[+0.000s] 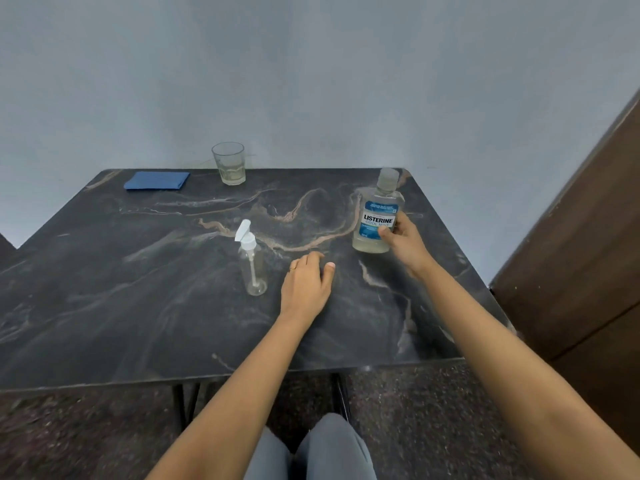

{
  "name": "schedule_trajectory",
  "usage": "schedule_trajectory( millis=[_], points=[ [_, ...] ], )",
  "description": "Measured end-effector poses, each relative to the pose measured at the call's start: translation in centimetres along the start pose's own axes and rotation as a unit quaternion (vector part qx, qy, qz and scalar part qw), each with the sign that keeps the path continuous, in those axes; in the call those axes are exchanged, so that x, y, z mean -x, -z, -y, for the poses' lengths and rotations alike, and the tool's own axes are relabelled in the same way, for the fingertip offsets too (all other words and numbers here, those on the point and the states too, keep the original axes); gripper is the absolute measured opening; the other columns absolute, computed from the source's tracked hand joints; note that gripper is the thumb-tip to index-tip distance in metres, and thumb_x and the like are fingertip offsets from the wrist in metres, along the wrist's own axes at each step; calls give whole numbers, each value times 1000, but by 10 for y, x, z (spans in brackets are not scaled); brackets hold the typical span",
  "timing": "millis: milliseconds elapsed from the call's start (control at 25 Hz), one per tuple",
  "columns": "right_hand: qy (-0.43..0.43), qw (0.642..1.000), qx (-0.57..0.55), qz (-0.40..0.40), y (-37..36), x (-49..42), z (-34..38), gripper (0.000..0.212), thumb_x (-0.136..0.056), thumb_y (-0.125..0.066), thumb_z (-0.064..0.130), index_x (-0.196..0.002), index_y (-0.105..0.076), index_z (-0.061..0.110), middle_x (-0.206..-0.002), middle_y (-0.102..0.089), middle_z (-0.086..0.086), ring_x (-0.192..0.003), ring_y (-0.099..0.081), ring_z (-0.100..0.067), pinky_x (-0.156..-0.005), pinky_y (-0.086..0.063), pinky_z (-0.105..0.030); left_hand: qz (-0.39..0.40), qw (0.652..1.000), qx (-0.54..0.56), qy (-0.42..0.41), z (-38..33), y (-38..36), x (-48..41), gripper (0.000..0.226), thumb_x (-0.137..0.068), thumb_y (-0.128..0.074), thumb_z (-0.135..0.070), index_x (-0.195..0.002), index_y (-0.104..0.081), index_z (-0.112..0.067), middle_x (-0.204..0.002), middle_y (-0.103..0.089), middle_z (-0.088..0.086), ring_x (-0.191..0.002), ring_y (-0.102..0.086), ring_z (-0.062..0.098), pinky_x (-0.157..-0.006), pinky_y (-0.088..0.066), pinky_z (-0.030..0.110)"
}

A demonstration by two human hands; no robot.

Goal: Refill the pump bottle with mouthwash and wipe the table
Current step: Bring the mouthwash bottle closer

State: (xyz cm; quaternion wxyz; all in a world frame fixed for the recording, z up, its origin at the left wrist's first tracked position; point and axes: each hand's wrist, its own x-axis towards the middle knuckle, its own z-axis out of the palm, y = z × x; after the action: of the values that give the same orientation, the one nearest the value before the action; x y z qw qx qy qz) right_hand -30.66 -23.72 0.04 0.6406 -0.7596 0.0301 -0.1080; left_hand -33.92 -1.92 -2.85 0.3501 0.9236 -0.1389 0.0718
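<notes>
Blue cloth (157, 180), glass (229, 164) behind pump bottle (252, 268), mouthwash (378, 216)

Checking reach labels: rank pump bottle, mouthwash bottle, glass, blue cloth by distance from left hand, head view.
From left hand:
1. pump bottle, just left
2. mouthwash bottle, right, in right hand
3. glass, far edge
4. blue cloth, far-left corner

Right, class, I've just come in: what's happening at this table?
A seated person grips a clear Listerine mouthwash bottle with a blue label in the right hand, cap on. The left hand rests on the dark marbled table, beside an empty clear plastic pump bottle with a white pump. A folded blue cloth and a clear glass tumbler sit at the far edge.
</notes>
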Motion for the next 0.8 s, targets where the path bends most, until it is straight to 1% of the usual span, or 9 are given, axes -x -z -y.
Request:
schedule_trajectory(
  millis=[160,280,400,480,600,680,720,760,800],
  points=[
    [-15,1000,-16,-6,7,42,-1,37,-93,-54,2,-128,-50,13,-121,-62,-3,-112,-59,-16,-95,-48,-31,-12,1000,9,-1,6,11,36,35,-99,-41,-37,-119,-55,-11,-113,-62,4,-114,-49,23,-87,-46,38],
    [-26,999,-19,10,7,60,0,39,-93,-52,2,-131,-49,12,-122,-62,-2,-111,-60,-13,-90,-49,-24,-24,1000,11,-1,14,17,54,36,-99,-41,-38,-120,-54,-11,-114,-62,4,-113,-50,24,-85,-45,37],
    [-36,999,-23,27,5,70,0,40,-94,-51,0,-132,-47,10,-121,-62,-2,-107,-60,-9,-90,-50,-24,-35,999,17,3,21,24,63,36,-99,-42,-38,-119,-55,-12,-113,-62,4,-111,-51,24,-84,-45,37],
    [-45,998,-31,33,3,73,-1,41,-94,-51,1,-134,-46,11,-123,-61,-2,-110,-60,-10,-88,-49,-23,-38,999,16,6,25,26,67,36,-99,-42,-38,-119,-55,-12,-114,-62,4,-111,-51,24,-83,-44,37],
    [-58,997,-33,39,1,76,0,43,-95,-51,4,-136,-44,11,-131,-58,-5,-120,-55,-18,-97,-46,-29,-44,999,23,4,30,29,70,35,-99,-42,-38,-119,-54,-12,-114,-61,3,-111,-51,22,-81,-41,32],
    [-70,996,-28,46,2,78,5,44,-94,-54,5,-137,-43,10,-134,-55,-7,-125,-51,-22,-103,-43,-35,-69,997,45,11,35,33,71,32,-98,-44,-40,-113,-55,-15,-108,-59,-1,-105,-53,20,-76,-40,30],
    [-69,997,-20,29,1,83,8,48,-92,-56,5,-137,-42,11,-136,-52,-5,-127,-49,-22,-104,-42,-35,-94,994,59,16,38,36,71,29,-96,-47,-42,-110,-53,-17,-104,-56,-4,-101,-54,18,-73,-40,30],
    [-56,998,1,-26,-1,89,10,52,-90,-60,6,-137,-41,14,-138,-49,-3,-128,-47,-19,-104,-41,-33,-129,989,70,23,43,40,71,28,-93,-51,-43,-106,-51,-18,-102,-52,-5,-96,-54,17,-71,-41,30],
    [-23,993,29,-116,-6,99,11,55,-86,-64,8,-135,-42,17,-137,-47,-1,-126,-46,-15,-103,-40,-31,-168,982,78,31,48,44,70,30,-90,-57,-44,-104,-49,-19,-101,-49,-5,-93,-53,15,-71,-42,30]
  ],
)
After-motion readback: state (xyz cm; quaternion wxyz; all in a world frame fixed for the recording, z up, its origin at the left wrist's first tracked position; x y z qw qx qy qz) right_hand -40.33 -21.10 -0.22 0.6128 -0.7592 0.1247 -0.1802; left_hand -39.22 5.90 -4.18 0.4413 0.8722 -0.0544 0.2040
